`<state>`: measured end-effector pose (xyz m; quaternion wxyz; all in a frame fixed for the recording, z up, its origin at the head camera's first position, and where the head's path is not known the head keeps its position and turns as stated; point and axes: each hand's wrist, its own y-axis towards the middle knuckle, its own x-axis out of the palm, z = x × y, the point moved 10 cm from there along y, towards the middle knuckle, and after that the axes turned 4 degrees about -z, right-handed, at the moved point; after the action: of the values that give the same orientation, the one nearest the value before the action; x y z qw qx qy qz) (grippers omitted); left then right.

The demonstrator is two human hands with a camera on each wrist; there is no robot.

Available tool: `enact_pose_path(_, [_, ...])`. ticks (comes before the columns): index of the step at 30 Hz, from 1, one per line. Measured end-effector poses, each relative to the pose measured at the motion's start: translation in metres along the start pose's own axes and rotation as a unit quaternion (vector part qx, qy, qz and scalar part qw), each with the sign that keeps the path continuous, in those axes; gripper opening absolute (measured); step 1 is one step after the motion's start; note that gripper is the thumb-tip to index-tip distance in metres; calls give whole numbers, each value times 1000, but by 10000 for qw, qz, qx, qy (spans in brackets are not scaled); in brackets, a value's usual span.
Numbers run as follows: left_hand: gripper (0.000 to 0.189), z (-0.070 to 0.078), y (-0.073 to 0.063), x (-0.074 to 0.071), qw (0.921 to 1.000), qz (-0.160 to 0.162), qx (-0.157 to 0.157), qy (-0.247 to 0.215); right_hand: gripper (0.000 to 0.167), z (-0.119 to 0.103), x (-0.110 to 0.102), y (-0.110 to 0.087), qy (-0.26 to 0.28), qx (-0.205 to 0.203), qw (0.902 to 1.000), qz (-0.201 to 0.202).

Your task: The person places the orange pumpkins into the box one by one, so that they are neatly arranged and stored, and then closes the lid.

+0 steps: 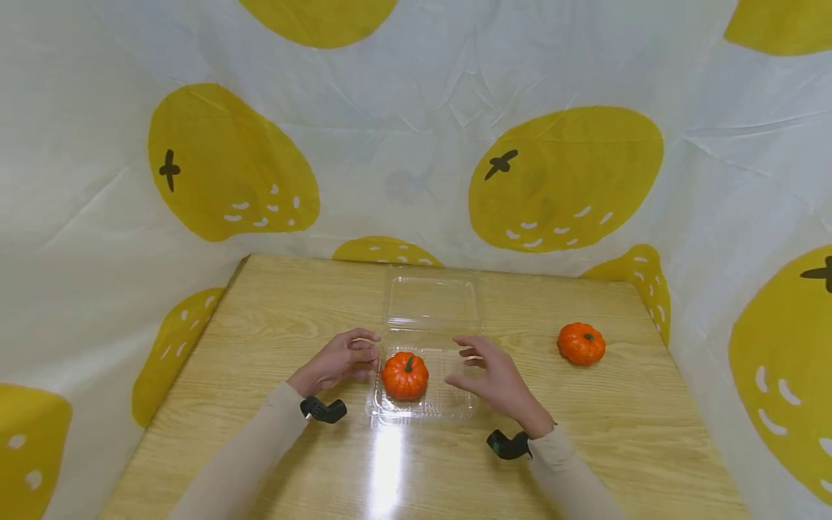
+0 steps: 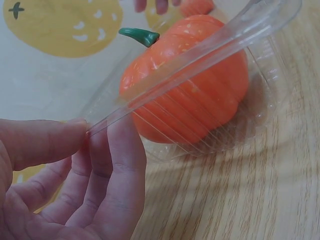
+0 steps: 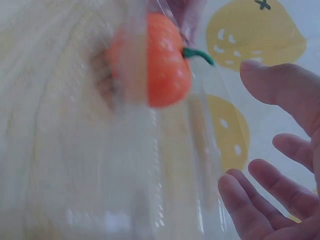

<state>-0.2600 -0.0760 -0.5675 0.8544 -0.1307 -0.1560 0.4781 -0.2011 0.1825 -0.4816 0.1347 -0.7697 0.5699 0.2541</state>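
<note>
A clear plastic clamshell box lies on the table with its lid folded back toward the wall. In the left part of its base sits an orange toy pumpkin with a green stem. My left hand pinches the box's left rim between thumb and fingers, which the left wrist view shows closely. At the right side of the box, my right hand is spread, thumb apart from the fingers, holding nothing. Its fingertips are near the clear plastic wall in the right wrist view.
A second orange pumpkin rests on the wooden table, right of the box. White cloth printed with yellow fruit surrounds the table at the back and both sides. Light glares off the tabletop in front of the box.
</note>
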Motion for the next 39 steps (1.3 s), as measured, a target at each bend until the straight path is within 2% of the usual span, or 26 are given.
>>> enact_pose_path(16, [43,-2,2,1,9999,-133,48,0,66,24,-65,-9,-169,236,9975,643])
enact_pose_path(21, [44,-2,1,0,9999,-133,21,30,66,29,-88,-15,-373,238,9947,928])
enact_pose_path(31, [43,-1,0,-2,9999,-82,48,97,67,40,-125,-25,-775,392,9900,1111])
enact_pose_path(39, [44,3,-1,0,9998,-116,68,119,65,45,-157,-36,-1323,457,9779,1556])
